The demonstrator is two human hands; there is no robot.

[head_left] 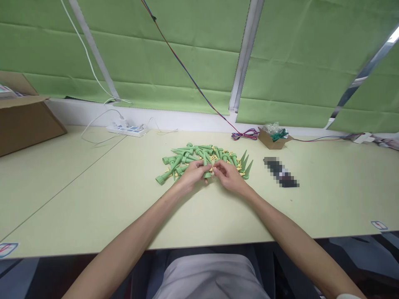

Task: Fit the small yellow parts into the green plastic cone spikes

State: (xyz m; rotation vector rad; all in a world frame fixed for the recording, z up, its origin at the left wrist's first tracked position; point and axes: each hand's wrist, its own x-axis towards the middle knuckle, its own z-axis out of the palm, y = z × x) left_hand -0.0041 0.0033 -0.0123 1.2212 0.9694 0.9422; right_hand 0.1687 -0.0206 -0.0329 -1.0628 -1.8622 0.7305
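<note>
My left hand [193, 174] is closed around a green plastic plant-watering spike [205, 160], its narrow end pointing away and its wider end toward me. Close on its right, my right hand [229, 174] pinches a small yellow plastic piece [213, 167] against or beside the spike; whether the two are joined I cannot tell. Behind both hands lies a loose heap of green spikes [183, 155], mixed with several small yellow pieces [213, 158]. At the heap's right end, a few pointed green spikes [247, 168] stick up.
On the pale table [93, 199], a small cardboard box [272, 141] with green and clear items stands at the back right. A pixelated dark object [280, 172] lies before it. A power strip [129, 129] and large carton [28, 120] are on the left; coiled wire [246, 134] lies behind.
</note>
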